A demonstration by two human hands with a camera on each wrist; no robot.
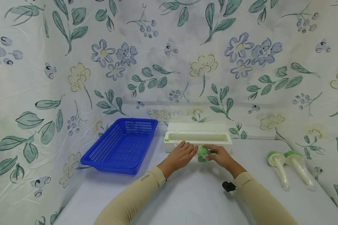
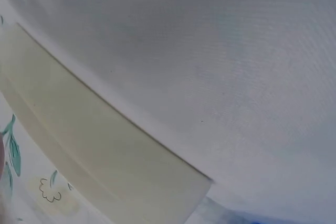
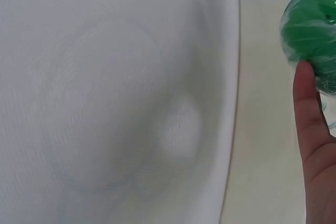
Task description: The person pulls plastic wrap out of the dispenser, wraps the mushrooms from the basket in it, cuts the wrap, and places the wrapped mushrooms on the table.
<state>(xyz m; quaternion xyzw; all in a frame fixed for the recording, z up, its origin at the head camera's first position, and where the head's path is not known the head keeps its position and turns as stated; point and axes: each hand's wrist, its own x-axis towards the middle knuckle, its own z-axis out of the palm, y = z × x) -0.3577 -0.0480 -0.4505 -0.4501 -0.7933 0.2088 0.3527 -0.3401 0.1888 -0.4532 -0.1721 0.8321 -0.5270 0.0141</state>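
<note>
A tool in clear plastic wrap, with a round green head [image 1: 203,153], is held in front of the open white box [image 1: 197,147]. My right hand [image 1: 220,155] holds that head, thumb on the near side and fingers on the far side. Its green surface [image 3: 313,38] also shows at the right edge of the right wrist view, with a finger against it. My left hand [image 1: 183,153] is curled over the wrapped part to the left of the head, and clear plastic peeks out beside its knuckles. The left wrist view shows the pale box [image 2: 100,124] and white tabletop.
A blue perforated basket [image 1: 121,153] stands left of the box. Two similar wrapped tools [image 1: 301,167] with green heads and white handles lie at the right side of the white table [image 1: 197,200]. The box lid [image 1: 197,127] is up, against the flowered curtain behind.
</note>
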